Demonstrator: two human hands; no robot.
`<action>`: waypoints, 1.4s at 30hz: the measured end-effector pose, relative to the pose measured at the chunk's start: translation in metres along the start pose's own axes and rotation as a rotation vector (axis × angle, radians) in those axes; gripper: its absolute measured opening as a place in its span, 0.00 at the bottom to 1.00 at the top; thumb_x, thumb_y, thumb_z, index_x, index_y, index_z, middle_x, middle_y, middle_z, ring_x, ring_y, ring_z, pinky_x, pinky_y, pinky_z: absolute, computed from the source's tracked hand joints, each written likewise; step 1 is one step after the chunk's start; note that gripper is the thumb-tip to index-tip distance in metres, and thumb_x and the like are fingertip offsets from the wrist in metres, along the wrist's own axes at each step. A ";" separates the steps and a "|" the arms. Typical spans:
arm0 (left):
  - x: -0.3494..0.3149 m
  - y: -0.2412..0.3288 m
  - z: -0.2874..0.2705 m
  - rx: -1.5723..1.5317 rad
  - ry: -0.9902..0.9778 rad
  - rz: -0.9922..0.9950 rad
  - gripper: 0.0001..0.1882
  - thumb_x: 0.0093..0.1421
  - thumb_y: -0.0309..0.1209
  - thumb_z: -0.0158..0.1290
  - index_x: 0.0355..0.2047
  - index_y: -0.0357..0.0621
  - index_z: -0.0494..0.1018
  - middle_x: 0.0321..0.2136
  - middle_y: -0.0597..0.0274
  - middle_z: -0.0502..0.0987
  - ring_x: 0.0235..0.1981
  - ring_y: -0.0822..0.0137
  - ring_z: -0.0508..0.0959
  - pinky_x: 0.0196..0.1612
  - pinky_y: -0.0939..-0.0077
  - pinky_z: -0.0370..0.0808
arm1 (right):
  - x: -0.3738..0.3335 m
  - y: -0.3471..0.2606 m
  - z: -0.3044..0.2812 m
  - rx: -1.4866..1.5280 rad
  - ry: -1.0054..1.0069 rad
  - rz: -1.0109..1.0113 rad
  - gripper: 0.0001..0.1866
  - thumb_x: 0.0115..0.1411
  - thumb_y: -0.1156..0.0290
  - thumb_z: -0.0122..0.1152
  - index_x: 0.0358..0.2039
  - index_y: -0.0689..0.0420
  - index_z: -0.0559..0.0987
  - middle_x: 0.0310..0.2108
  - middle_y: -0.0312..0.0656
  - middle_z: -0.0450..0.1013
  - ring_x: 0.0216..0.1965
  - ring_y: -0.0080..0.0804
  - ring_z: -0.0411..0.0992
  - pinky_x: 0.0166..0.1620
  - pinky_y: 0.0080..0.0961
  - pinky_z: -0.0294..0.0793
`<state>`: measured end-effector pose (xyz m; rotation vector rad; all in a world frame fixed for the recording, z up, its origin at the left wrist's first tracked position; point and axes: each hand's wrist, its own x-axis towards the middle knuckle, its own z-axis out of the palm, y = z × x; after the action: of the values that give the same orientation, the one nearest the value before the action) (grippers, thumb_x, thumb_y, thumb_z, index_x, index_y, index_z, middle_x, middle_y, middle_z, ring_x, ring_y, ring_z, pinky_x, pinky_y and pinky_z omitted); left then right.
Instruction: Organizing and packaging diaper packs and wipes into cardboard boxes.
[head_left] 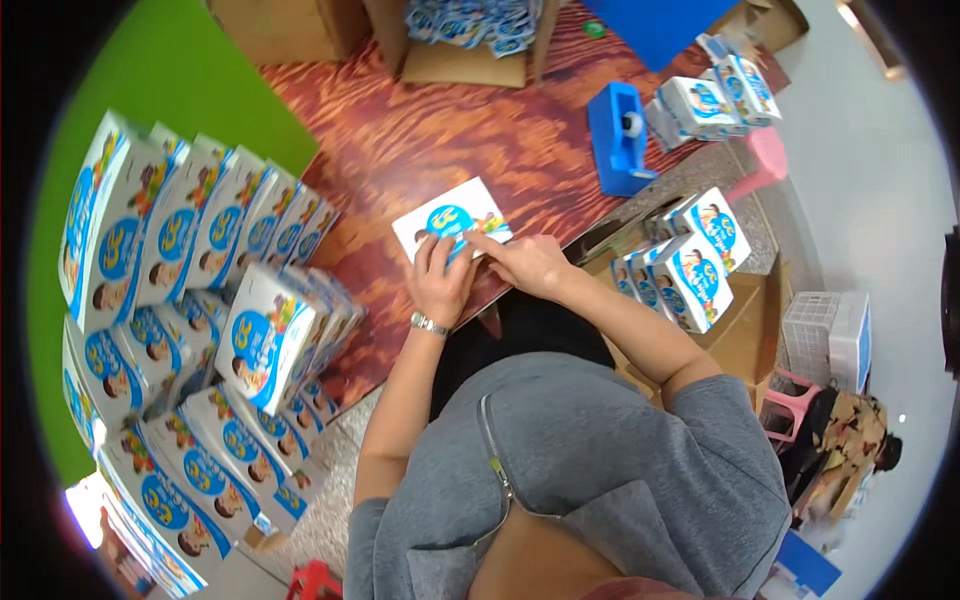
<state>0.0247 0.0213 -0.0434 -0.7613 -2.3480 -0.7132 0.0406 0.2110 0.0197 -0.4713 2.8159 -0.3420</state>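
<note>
A flat white and blue printed carton [452,221] lies on the reddish wood-grain table [470,140] right in front of me. My left hand [440,282], with a metal watch at the wrist, presses on the carton's near left part. My right hand [525,262] rests on its near right edge, fingers pointing left across it. Both hands touch the carton; neither lifts it off the table.
Rows of stacked white and blue boxes [200,270] fill the left side. More such boxes stand at the right [685,265] and far right [715,100]. A blue tape dispenser [620,138] sits on the table. A brown cardboard box [470,40] with packets stands at the back.
</note>
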 end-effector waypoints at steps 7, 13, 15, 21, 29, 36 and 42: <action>0.001 0.006 -0.001 -0.012 -0.062 0.074 0.16 0.49 0.29 0.63 0.40 0.50 0.78 0.47 0.56 0.74 0.53 0.50 0.72 0.56 0.42 0.65 | 0.039 0.010 -0.032 -0.195 0.046 -0.333 0.56 0.40 0.62 0.78 0.69 0.33 0.57 0.66 0.51 0.57 0.69 0.55 0.53 0.63 0.62 0.57; 0.002 0.005 -0.010 -0.071 -0.099 0.067 0.21 0.47 0.24 0.64 0.44 0.43 0.74 0.49 0.49 0.71 0.53 0.46 0.72 0.52 0.49 0.68 | 0.065 0.004 -0.036 -0.157 -0.027 -0.399 0.61 0.36 0.64 0.79 0.70 0.28 0.54 0.65 0.54 0.59 0.69 0.56 0.51 0.66 0.67 0.51; 0.008 0.011 -0.015 -0.140 -0.088 0.045 0.23 0.48 0.25 0.64 0.45 0.42 0.73 0.50 0.47 0.70 0.53 0.45 0.71 0.53 0.50 0.68 | 0.068 0.005 -0.042 -0.147 -0.062 -0.426 0.61 0.35 0.65 0.77 0.70 0.27 0.54 0.62 0.55 0.61 0.67 0.56 0.55 0.64 0.69 0.51; 0.005 0.022 -0.021 -0.341 0.011 -0.113 0.29 0.54 0.26 0.60 0.57 0.37 0.67 0.65 0.33 0.54 0.60 0.40 0.65 0.60 0.51 0.67 | 0.028 0.030 -0.134 -0.377 0.021 -0.465 0.55 0.42 0.66 0.74 0.69 0.26 0.56 0.65 0.56 0.57 0.69 0.53 0.53 0.64 0.68 0.52; -0.020 0.012 0.006 -0.332 -0.184 -0.210 0.21 0.57 0.23 0.58 0.52 0.36 0.72 0.62 0.36 0.62 0.55 0.43 0.73 0.55 0.58 0.74 | 0.007 0.189 -0.271 -0.682 0.371 0.101 0.60 0.36 0.70 0.79 0.69 0.26 0.57 0.67 0.51 0.56 0.71 0.49 0.50 0.61 0.63 0.58; -0.008 0.010 0.017 -0.197 -0.223 -0.238 0.19 0.58 0.24 0.58 0.50 0.40 0.74 0.60 0.36 0.64 0.54 0.42 0.74 0.54 0.57 0.75 | 0.078 0.363 -0.255 -0.700 0.112 0.364 0.71 0.35 0.76 0.80 0.72 0.22 0.43 0.70 0.44 0.51 0.73 0.47 0.47 0.61 0.70 0.59; -0.010 0.008 0.022 -0.127 -0.259 -0.249 0.17 0.56 0.26 0.59 0.47 0.41 0.75 0.57 0.40 0.69 0.54 0.43 0.74 0.52 0.57 0.75 | 0.104 0.422 -0.194 -0.618 -0.190 0.475 0.71 0.35 0.75 0.79 0.73 0.27 0.42 0.71 0.41 0.51 0.73 0.46 0.46 0.64 0.64 0.57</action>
<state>0.0287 0.0371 -0.0629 -0.6535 -2.6850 -0.9243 -0.2311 0.5988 0.0637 0.0678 2.6816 0.6441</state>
